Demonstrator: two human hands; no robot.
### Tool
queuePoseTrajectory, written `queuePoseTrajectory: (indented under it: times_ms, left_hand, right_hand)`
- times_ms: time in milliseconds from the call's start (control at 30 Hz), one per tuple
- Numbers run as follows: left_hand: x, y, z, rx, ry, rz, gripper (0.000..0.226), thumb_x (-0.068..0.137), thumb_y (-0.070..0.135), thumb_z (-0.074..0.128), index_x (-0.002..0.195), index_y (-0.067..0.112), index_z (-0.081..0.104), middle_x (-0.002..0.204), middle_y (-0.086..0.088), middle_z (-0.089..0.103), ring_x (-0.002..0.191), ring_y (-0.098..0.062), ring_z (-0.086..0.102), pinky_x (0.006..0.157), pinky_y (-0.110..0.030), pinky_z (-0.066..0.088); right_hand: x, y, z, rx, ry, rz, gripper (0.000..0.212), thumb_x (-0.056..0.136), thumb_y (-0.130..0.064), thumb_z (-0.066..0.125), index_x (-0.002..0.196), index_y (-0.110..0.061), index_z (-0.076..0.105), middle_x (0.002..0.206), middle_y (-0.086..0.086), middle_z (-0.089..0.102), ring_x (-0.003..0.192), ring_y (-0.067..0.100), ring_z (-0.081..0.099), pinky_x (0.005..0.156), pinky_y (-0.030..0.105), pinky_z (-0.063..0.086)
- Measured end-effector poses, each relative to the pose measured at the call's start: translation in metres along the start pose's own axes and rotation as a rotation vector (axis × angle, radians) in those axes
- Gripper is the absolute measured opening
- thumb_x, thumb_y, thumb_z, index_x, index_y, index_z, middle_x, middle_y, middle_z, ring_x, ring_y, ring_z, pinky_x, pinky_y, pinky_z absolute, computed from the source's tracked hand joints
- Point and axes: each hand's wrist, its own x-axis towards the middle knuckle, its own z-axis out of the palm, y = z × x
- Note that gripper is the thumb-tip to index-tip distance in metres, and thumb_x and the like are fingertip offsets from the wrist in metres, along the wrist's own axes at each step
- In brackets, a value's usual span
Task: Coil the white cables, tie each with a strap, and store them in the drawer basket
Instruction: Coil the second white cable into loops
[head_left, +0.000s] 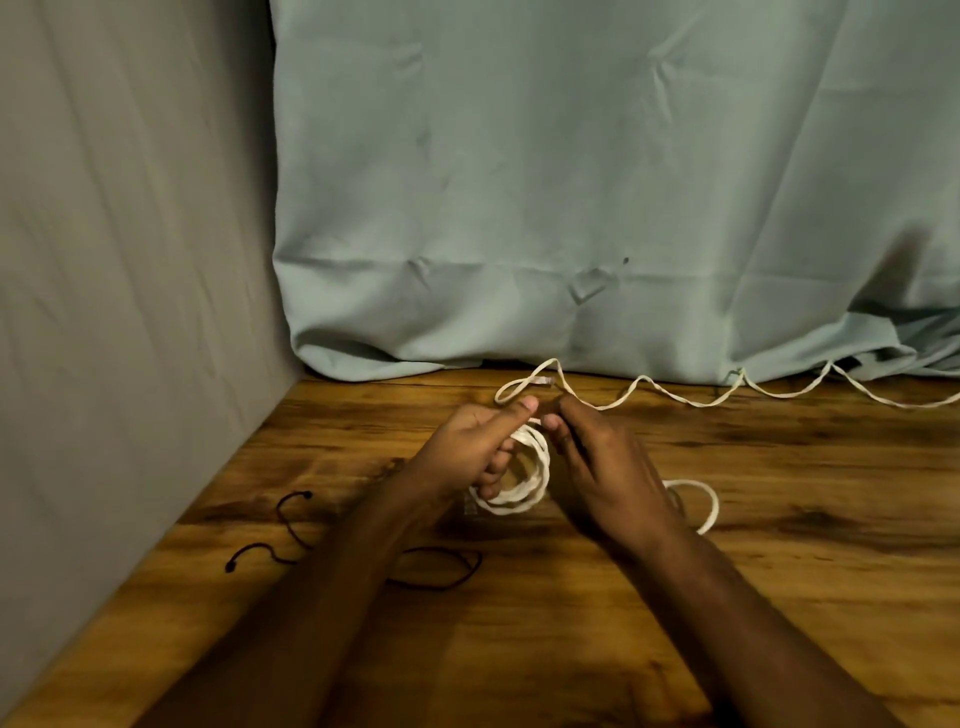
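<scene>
A flat white cable (524, 488) is wound into several loops above the wooden table (779, 597). My left hand (467, 452) grips the coil, fingers through the loops and thumb on top. My right hand (597, 467) pinches the cable at the top of the coil. The cable's loose tail (675, 397) snakes along the back of the table toward the right edge, with its plug end (543, 382) looped just beyond my fingers. Another white loop (706, 504) shows to the right of my right wrist. Thin black straps (291, 519) lie on the table to the left, partly under my left forearm.
A pale green cloth (571, 208) hangs behind the table and bunches on its back edge. A grey cloth wall (130, 260) closes off the left side. No drawer or basket shows in view.
</scene>
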Motion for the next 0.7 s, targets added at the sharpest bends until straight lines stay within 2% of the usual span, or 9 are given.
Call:
queuePoseTrajectory:
  times_ms: [67, 133, 233, 333, 400, 433, 500, 567, 700]
  left_hand:
    - [0.006, -0.002, -0.010, -0.039, 0.091, 0.029, 0.049, 0.100, 0.037, 0.053, 0.056, 0.017, 0.041, 0.041, 0.003, 0.028, 0.030, -0.008, 0.020, 0.036, -0.014, 0.025]
    - [0.009, -0.004, -0.020, -0.071, 0.184, 0.042, 0.048, 0.099, 0.034, 0.056, 0.057, 0.016, 0.042, 0.040, 0.003, 0.030, 0.030, -0.008, 0.022, 0.036, -0.015, 0.025]
    - [0.013, -0.004, -0.035, -0.169, 0.382, 0.052, 0.042, 0.098, 0.033, 0.059, 0.062, 0.016, 0.047, 0.045, 0.003, 0.034, 0.032, -0.008, 0.027, 0.035, -0.017, 0.025]
    - [0.017, -0.002, -0.057, -0.251, 0.585, 0.082, 0.036, 0.099, 0.032, 0.058, 0.069, 0.013, 0.049, 0.054, -0.003, 0.038, 0.031, -0.007, 0.030, 0.033, -0.014, 0.025]
    - [0.018, -0.004, -0.070, -0.317, 0.680, 0.085, 0.037, 0.099, 0.030, 0.058, 0.068, 0.014, 0.048, 0.054, -0.002, 0.036, 0.029, -0.007, 0.029, 0.035, -0.013, 0.025]
    - [0.019, -0.005, -0.075, -0.342, 0.715, 0.091, 0.035, 0.099, 0.028, 0.058, 0.068, 0.014, 0.048, 0.054, -0.002, 0.035, 0.030, -0.007, 0.029, 0.034, -0.013, 0.025]
    - [0.019, -0.007, -0.078, -0.370, 0.773, 0.099, 0.034, 0.099, 0.026, 0.058, 0.069, 0.015, 0.048, 0.056, -0.002, 0.035, 0.034, -0.009, 0.029, 0.033, -0.015, 0.026]
    - [0.020, -0.008, -0.080, -0.372, 0.827, 0.106, 0.034, 0.099, 0.026, 0.057, 0.069, 0.015, 0.047, 0.057, -0.003, 0.035, 0.040, -0.013, 0.030, 0.033, -0.016, 0.026]
    - [0.020, -0.010, -0.081, -0.276, 0.871, 0.135, 0.036, 0.099, 0.030, 0.055, 0.067, 0.014, 0.047, 0.059, -0.007, 0.039, 0.046, -0.020, 0.034, 0.036, -0.019, 0.028]
  right_hand:
    - [-0.003, 0.006, 0.002, -0.038, -0.083, 0.022, 0.017, 0.110, -0.033, 0.051, 0.093, -0.031, 0.052, 0.079, -0.014, 0.058, 0.071, 0.007, 0.054, 0.062, 0.035, 0.039]
    - [-0.006, 0.007, 0.005, -0.084, -0.189, 0.043, 0.013, 0.109, -0.038, 0.052, 0.106, -0.029, 0.061, 0.087, -0.010, 0.069, 0.077, 0.012, 0.064, 0.066, 0.037, 0.048]
    - [-0.005, 0.002, 0.005, -0.171, -0.279, 0.064, 0.022, 0.106, -0.039, 0.057, 0.124, -0.032, 0.069, 0.101, -0.012, 0.077, 0.091, 0.010, 0.070, 0.077, 0.032, 0.054]
    - [-0.006, 0.000, 0.003, -0.157, -0.379, 0.061, 0.019, 0.108, -0.035, 0.056, 0.108, -0.031, 0.074, 0.073, -0.021, 0.063, 0.089, 0.001, 0.065, 0.088, 0.027, 0.049]
    - [-0.006, -0.002, 0.001, -0.102, -0.403, 0.059, 0.021, 0.109, -0.034, 0.054, 0.109, -0.027, 0.075, 0.078, -0.015, 0.068, 0.104, -0.001, 0.067, 0.093, 0.028, 0.049]
    - [-0.005, -0.002, 0.001, -0.077, -0.394, 0.064, 0.022, 0.109, -0.033, 0.054, 0.114, -0.028, 0.075, 0.090, -0.012, 0.073, 0.110, 0.005, 0.067, 0.094, 0.032, 0.053]
    - [-0.003, -0.003, -0.001, -0.069, -0.367, 0.067, 0.024, 0.109, -0.033, 0.053, 0.120, -0.033, 0.074, 0.105, -0.014, 0.074, 0.102, 0.005, 0.067, 0.087, 0.036, 0.055]
    - [-0.003, -0.001, -0.003, -0.095, -0.341, 0.033, 0.022, 0.110, -0.033, 0.052, 0.119, -0.034, 0.072, 0.104, -0.015, 0.071, 0.094, 0.004, 0.063, 0.080, 0.035, 0.052]
    - [-0.003, -0.001, -0.009, -0.163, -0.255, -0.037, 0.020, 0.107, -0.027, 0.059, 0.120, -0.029, 0.074, 0.103, -0.011, 0.070, 0.095, 0.008, 0.059, 0.074, 0.029, 0.041]
